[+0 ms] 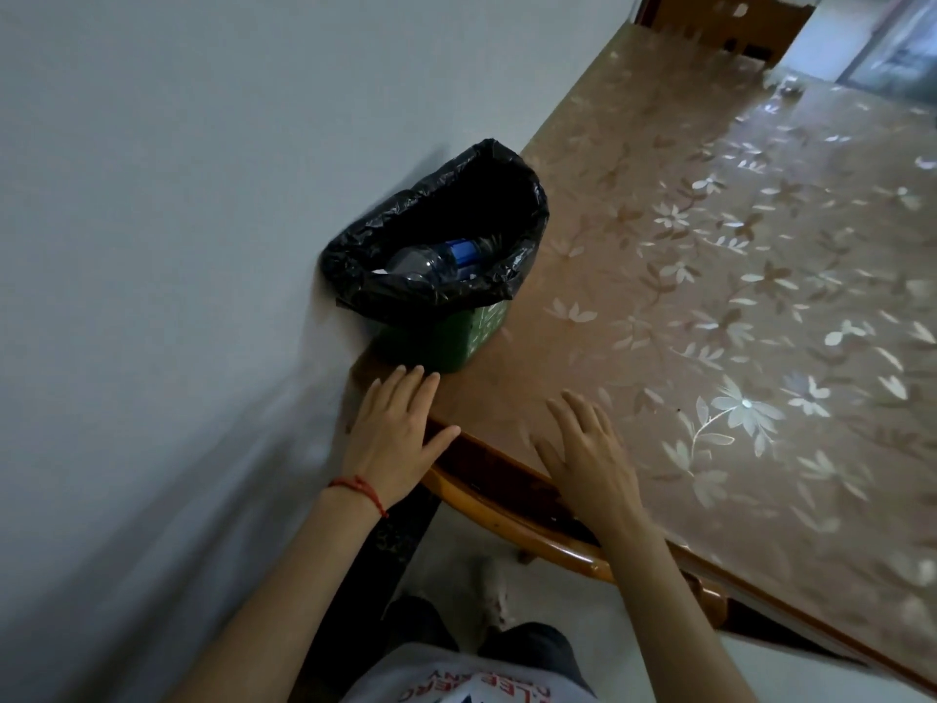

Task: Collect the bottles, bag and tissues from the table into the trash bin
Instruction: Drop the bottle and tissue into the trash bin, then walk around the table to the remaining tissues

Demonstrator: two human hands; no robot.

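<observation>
Head view: one green plastic bin (446,342), lined with crinkled black film, is set on the glossy floral-covered table (710,276) at 11 o'clock. One clear bottle (441,258) with a blue label is seen inside. Both hands, left (393,438) and right (590,459), are spread flat, empty, near the table's edge.

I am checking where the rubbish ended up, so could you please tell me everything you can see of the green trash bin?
The small green plastic trash bin stands upright on the floral-covered wooden table, at its corner against the pale wall. A crinkled black plastic liner is folded over its rim. Inside lies a clear plastic bottle with a blue label. White markings show on one side. The left hand rests flat just before it, apparently not touching.
</observation>
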